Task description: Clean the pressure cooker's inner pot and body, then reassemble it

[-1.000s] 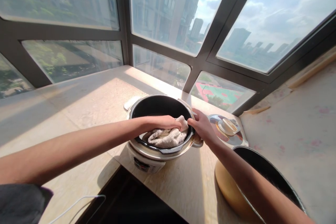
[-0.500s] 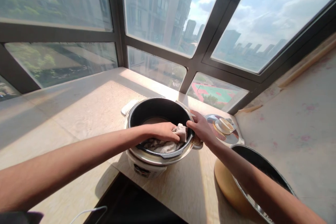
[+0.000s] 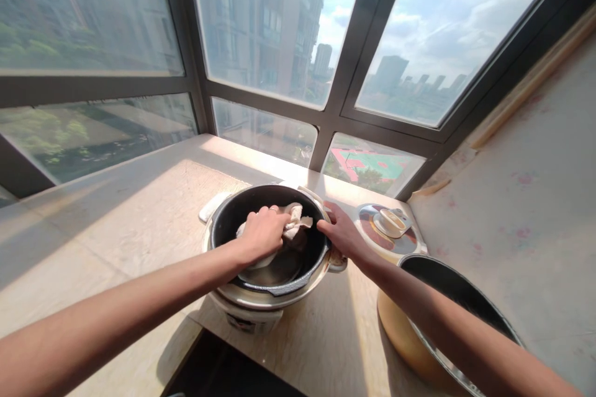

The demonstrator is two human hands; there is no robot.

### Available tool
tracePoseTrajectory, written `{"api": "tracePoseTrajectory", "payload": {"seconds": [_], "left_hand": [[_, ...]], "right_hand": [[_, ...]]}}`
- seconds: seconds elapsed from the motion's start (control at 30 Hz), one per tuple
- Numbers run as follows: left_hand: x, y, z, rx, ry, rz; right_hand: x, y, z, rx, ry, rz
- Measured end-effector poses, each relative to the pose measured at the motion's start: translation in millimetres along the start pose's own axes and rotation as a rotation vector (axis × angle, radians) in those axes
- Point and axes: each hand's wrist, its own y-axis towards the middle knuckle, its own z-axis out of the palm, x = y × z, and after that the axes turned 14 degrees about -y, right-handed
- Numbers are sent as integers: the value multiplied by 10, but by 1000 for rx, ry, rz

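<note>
— Where the view is blocked, what shows?
— Your left hand [image 3: 265, 232] clutches a crumpled, off-white, fuzzy cloth [image 3: 294, 218] inside the round, black inner pot [image 3: 227, 217], partly hiding the cloth. Your right hand [image 3: 342, 232] grips that pot's rim, some fingers hard to make out.
— And nearby?
— Your right forearm [image 3: 442, 313] crosses a round, gold-sided, dark-lined pot [image 3: 395, 329], its contents unclear.

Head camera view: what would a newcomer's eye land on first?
First, the dark-lined cooker in the middle: the left grip holds a pale cloth inside it, and the right grip holds its right side. Behind, large windows show tall buildings and a red-and-green court. To the right, a knobbed lid lies beyond a golden pot.
</note>
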Motion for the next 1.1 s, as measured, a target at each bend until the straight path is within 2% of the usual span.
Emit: {"api": "tracePoseTrajectory", "payload": {"seconds": [0.13, 0.23, 0.37, 0.47, 0.6, 0.7, 0.77, 0.83, 0.9, 0.97, 1.1], "left_hand": [[-3, 14, 47, 34, 153, -127], [-3, 59, 84, 119, 201, -215], [19, 172, 83, 225, 257, -222], [83, 264, 30, 239, 257, -154], [226, 362, -81, 258, 150, -58], [246, 417, -85, 282, 154, -18], [168, 462, -24, 271, 196, 67], [32, 522, 61, 269, 235, 212], [-117, 578, 130, 308, 258, 342], [-232, 588, 166, 355, 256, 404], [-284, 379, 180, 417, 188, 504]], "right_hand": [[3, -1, -2, 10, -14, -20], [5, -1, -8, 11, -28, -9], [20, -5, -26, 20, -44, -10], [24, -6, -32, 20, -53, -16], [13, -7, -19, 18, -39, -1], [10, -14, -9, 15, -17, 15], [15, -22, -11, 17, -13, 17], [25, -30, -20, 18, -17, 13], [35, -36, -31, 19, -24, 7], [37, -37, -37, 23, -30, 3], [16, -28, -26, 23, -38, 20]]}}
